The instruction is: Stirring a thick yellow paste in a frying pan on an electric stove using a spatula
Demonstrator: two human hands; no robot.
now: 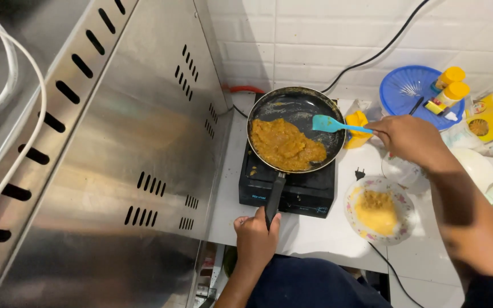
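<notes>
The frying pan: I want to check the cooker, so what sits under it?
Under the frying pan sits a black single-burner cooktop on the white counter. Its cooking surface is hidden by the pan.

A dark non-stick frying pan [300,108] with a matt black handle [274,199] sits on a glossy black cooktop [303,191], beside a brushed stainless-steel panel [126,142], glazed white wall tiles [315,34], a smooth turquoise silicone spatula [329,124] and a glossy patterned ceramic plate [407,214].
</notes>
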